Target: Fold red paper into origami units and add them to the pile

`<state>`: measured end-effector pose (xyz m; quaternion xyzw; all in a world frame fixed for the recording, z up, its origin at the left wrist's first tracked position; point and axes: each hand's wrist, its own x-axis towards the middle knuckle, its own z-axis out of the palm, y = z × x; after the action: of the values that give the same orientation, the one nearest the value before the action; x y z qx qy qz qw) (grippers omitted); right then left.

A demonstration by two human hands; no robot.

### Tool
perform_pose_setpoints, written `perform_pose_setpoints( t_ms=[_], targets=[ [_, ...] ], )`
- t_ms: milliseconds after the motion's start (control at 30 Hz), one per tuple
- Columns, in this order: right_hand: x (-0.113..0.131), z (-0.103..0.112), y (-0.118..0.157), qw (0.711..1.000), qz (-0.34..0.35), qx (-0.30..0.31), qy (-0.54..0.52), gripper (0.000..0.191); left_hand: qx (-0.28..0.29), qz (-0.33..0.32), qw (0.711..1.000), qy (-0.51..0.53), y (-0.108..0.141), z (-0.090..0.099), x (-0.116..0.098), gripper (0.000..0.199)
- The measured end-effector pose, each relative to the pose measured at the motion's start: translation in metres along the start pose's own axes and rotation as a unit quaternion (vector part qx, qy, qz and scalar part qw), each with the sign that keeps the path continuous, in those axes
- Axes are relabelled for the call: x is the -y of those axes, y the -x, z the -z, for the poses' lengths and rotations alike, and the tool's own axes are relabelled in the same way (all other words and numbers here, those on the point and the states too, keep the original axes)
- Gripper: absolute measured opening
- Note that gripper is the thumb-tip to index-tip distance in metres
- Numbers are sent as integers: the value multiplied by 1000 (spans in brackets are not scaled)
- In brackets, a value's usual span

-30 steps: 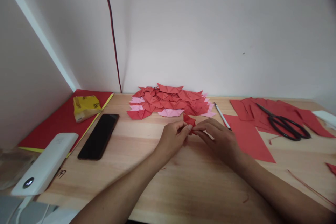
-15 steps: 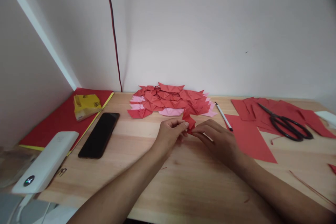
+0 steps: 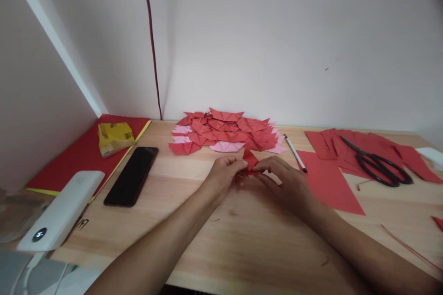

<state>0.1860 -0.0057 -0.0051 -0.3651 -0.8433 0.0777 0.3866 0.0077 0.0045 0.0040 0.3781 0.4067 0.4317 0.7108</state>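
A small folded red paper (image 3: pixel 250 160) is held up just in front of the pile of folded papers. My left hand (image 3: pixel 226 173) pinches its left side between thumb and fingers. On the other side, my right hand (image 3: pixel 282 179) has its fingertips closed at the paper's lower right edge. The fingers hide part of the folds. Behind the hands, the pile of red and pink folded papers (image 3: pixel 224 125) lies against the wall.
Right of the hands lie a pen (image 3: pixel 295 153), a red sheet (image 3: pixel 328 184) and black-handled scissors (image 3: pixel 379 164) over cut red papers. To the left are a phone (image 3: pixel 131 176), a white power bank (image 3: pixel 64 207) and a yellow packet (image 3: pixel 116 137) on red sheets.
The fingers of my right hand have shifted slightly on the paper, and the paper looks a little flatter. My left hand keeps its pinch. The view has shifted slightly.
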Motion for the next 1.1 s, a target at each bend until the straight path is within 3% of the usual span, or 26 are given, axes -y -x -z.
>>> perform_pose_setpoints(
  t_ms=[133, 233, 467, 833, 967, 1100],
  targets=[
    [4, 3, -2, 1000, -20, -8, -18, 10, 35, 10, 999, 26, 1, -1, -1, 21],
    [4, 4, -4, 999, -28, -23, -18, 8, 54, -25, 998, 18, 2, -2, 0, 22],
    [0, 4, -4, 997, -60, -17, -50, 7, -13, -61, 997, -41, 4, -5, -1, 27],
    [-1, -3, -2, 963, -199, -14, -183, 10, -67, -166, 974, -138, 11, -11, 2, 16],
    [1, -5, -2, 950, -230, -32, -209, 13, -80, -170, 972, -140, 12, -13, 1, 18],
    [2, -5, -2, 949, -217, -48, -222, 9, -72, -139, 979, -128, 11, -14, -1, 15]
  ],
)
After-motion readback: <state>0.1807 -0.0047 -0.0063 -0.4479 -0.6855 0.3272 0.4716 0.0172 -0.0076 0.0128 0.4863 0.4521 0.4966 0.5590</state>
